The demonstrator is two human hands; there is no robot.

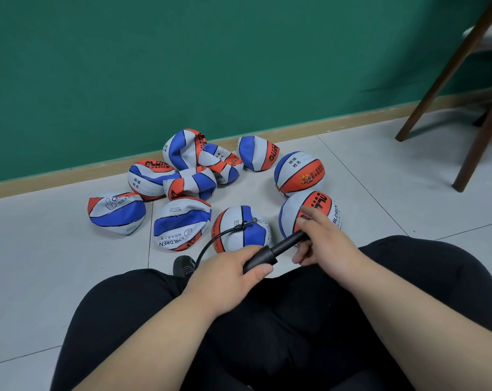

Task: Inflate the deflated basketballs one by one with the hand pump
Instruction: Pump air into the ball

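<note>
A: Grips?
B: I see the left hand (230, 273) wrapped round the pump (263, 259) barrel; right hand (322, 238) clasps its handle; hosed ball (240, 228) just ahead.
A: Room?
B: Collapsed balls (182, 176) crowd the wall (182, 66) edge; bare floor (394, 176) right.

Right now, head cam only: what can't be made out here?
- Pump barrel end: covered by the left hand.
- Pump handle: wrapped by the right hand, shape hidden.
- Needle in the ball: too small to confirm it is seated.
- Small print on the flat balls: too small to read.
- Chair: cut off by the top and right edges.
- Shoe: mostly behind the knee.
</note>
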